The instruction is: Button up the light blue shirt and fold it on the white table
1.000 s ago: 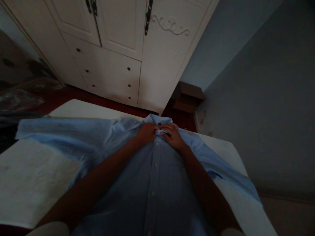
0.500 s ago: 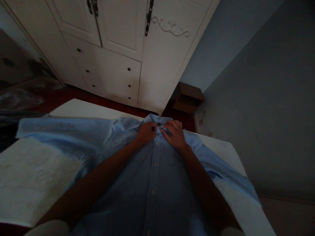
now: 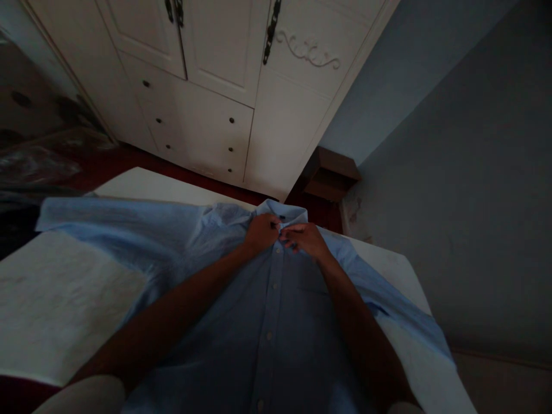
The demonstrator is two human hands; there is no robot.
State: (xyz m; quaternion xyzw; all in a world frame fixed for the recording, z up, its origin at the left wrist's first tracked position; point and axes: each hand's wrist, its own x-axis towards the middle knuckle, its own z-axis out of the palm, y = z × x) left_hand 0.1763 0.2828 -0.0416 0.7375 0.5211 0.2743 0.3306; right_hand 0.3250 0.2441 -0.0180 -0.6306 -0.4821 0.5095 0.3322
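Observation:
A light blue button-up shirt (image 3: 241,322) lies front side up, its sleeves spread to both sides and its collar (image 3: 297,214) at the far end. Buttons run down the middle placket. My left hand (image 3: 261,233) is closed on the left side of the collar opening, fingers pinching the fabric. Just right of it, my right hand (image 3: 304,238) pinches the cloth at the collar's base with thumb and forefinger, its other fingers curled below. The two hands' fingertips almost meet. What exactly lies between them is too small and dark to see.
The shirt rests on a white padded surface (image 3: 64,310). Beyond it stands a cream wardrobe (image 3: 207,132) with drawers and dark handles. A small brown cabinet (image 3: 334,172) sits by the grey wall (image 3: 483,190). Dark cloth (image 3: 17,224) and clear plastic (image 3: 38,164) are at the left.
My right hand has moved from the collar's right edge down to the collar base, its fingers turned toward my left hand. The collar's right side now shows. The view has shifted slightly.

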